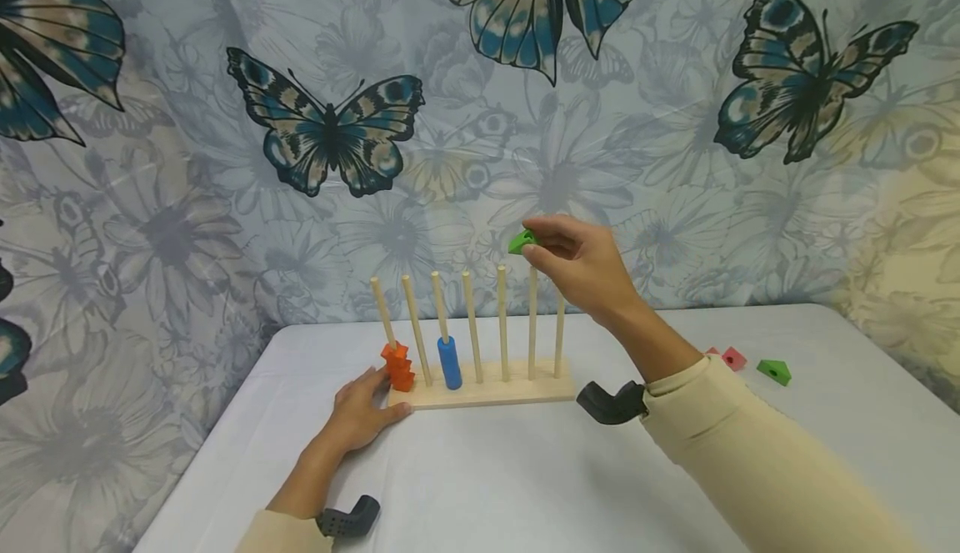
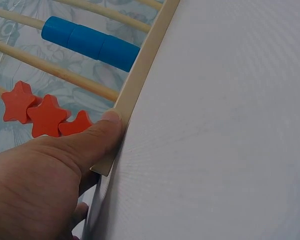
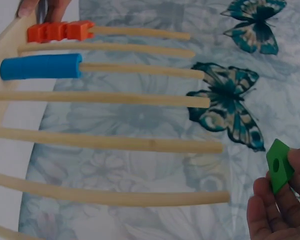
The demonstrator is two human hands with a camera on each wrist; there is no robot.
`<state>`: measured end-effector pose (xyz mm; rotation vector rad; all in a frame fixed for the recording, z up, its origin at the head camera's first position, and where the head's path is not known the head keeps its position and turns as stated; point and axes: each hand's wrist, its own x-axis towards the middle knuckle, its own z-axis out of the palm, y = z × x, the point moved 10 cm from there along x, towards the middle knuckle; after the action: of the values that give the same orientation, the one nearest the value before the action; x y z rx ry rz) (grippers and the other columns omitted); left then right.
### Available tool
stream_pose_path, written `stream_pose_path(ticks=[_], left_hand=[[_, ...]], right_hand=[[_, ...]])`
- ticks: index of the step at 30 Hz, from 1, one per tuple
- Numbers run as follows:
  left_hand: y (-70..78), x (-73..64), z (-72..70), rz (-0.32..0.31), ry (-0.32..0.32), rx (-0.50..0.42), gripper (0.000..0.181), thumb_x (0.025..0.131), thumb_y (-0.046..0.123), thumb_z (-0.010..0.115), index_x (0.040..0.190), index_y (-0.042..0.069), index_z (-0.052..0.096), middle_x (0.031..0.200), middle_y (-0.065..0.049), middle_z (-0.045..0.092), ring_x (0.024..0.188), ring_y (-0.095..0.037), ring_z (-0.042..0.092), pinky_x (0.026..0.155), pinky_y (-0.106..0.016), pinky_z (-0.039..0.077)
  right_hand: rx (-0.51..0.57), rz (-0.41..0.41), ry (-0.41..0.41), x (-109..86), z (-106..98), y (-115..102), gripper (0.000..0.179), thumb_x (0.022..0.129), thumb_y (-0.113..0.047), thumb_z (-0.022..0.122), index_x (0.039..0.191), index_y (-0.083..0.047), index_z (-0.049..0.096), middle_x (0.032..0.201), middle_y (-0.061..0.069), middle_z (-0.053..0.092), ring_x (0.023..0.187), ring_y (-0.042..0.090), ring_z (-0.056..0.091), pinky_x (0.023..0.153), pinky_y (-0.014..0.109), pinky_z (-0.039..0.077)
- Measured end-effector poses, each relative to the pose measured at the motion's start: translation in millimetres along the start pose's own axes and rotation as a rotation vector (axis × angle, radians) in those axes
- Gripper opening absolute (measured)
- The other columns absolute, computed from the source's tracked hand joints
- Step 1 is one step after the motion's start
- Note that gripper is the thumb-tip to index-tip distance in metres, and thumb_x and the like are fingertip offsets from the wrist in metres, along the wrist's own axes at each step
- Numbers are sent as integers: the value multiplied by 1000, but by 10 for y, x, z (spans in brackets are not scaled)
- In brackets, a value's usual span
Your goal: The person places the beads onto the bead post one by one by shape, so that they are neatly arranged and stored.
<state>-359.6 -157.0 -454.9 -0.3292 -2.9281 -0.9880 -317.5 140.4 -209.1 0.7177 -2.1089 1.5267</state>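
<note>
Between thumb and fingertips, my right hand [image 1: 581, 261] pinches a green triangular block [image 1: 521, 242] with a hole through it. It is held near the tops of the right-hand pegs of a wooden peg stand [image 1: 487, 399]. In the right wrist view the hole of the green block [image 3: 284, 154] faces the peg side. My left hand [image 1: 360, 411] grips the left end of the stand's base, its thumb on the front edge. Orange star beads [image 1: 398, 368] are stacked on the leftmost peg. Blue cylinder beads [image 1: 449, 363] fill the lower part of the third peg.
On the white-covered table [image 1: 480, 470], pink-red blocks [image 1: 734, 359] and another green triangular block [image 1: 774, 371] lie to the right, beyond my right forearm. A butterfly-patterned cloth [image 1: 480, 161] hangs behind the stand. Each wrist carries a black mount.
</note>
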Motion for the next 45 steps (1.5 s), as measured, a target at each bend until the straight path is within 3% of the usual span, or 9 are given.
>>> stream_pose_path(ticks=[7,15,24,33,39,45], left_hand=[[-11,-3,20,3,1,-10,78,79,36,80,140,-1,48,140,-21,48,138,-39,27,109,-58,10],[-3,-7,9,7,7,-27,79,79,35,80,141,-1,46,140,-20,48,139,-38,26,110,-56,8],[-1,-2,-13,7,12,-18,79,79,33,81,141,-2,46,140,-21,48,138,-39,27,110,-56,9],[40,-7,-23,-6,6,-22,76,79,31,80,139,-3,47,140,-22,48,138,-38,27,110,-56,9],[52,-7,-30,2,13,-14,74,79,31,81,138,-2,49,139,-21,49,138,-38,28,110,-56,10],[21,-3,-21,4,13,-22,75,79,31,81,138,-2,49,139,-21,48,138,-38,28,111,-55,10]], right_hand=[[-24,78,-39,96,176,159,33,92,-3,65,124,2,62,106,13,65,95,23,64,82,29,52],[-39,122,-66,64,309,308,32,92,-5,65,123,1,62,107,11,65,97,24,62,85,34,51],[-46,142,-81,-7,410,450,31,92,-8,66,122,-3,65,101,8,65,81,24,57,62,28,49],[21,188,-30,-149,424,655,43,90,-11,70,131,-7,58,115,12,60,101,24,61,84,39,52],[117,238,-3,-242,465,782,49,89,-8,70,134,-9,51,112,14,59,99,26,62,84,40,53],[133,264,6,-340,512,904,45,88,-8,71,129,-5,54,110,15,61,98,28,61,86,39,51]])
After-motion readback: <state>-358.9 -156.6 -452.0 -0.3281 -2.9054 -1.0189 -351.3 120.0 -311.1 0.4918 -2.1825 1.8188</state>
